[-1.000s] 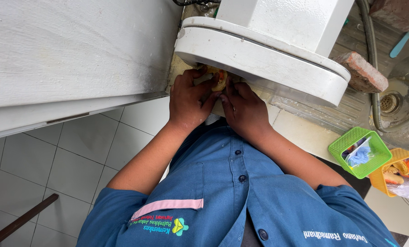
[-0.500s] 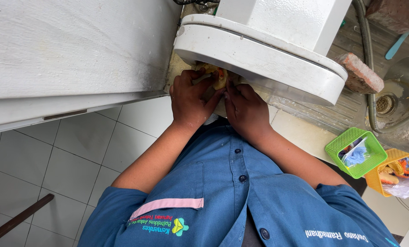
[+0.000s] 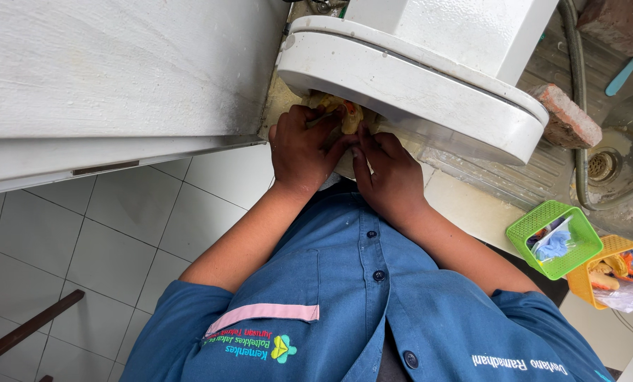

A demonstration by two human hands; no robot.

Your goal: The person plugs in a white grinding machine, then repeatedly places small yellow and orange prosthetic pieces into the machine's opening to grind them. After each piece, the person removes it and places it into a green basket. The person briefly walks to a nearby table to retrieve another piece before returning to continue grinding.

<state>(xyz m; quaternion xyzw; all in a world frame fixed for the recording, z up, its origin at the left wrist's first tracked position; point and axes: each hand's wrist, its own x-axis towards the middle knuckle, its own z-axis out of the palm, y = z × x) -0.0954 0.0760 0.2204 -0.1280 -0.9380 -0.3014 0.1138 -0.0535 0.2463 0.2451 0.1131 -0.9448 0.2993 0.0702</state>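
Note:
Both my hands reach forward under the rim of a white machine. My left hand and my right hand sit side by side, fingers curled around a small yellow-orange lump. They press it against the machine's underside. Most of the lump is hidden by my fingers and the rim. My blue button shirt fills the bottom of the view.
A white panel stands at the left above a tiled floor. To the right are a brick, a grey hose and a sink drain. A green basket and a yellow basket sit lower right. A dark stick lies lower left.
Both hands stay in the same place on the lump under the rim. Only small finger shifts and a slight move of the view show.

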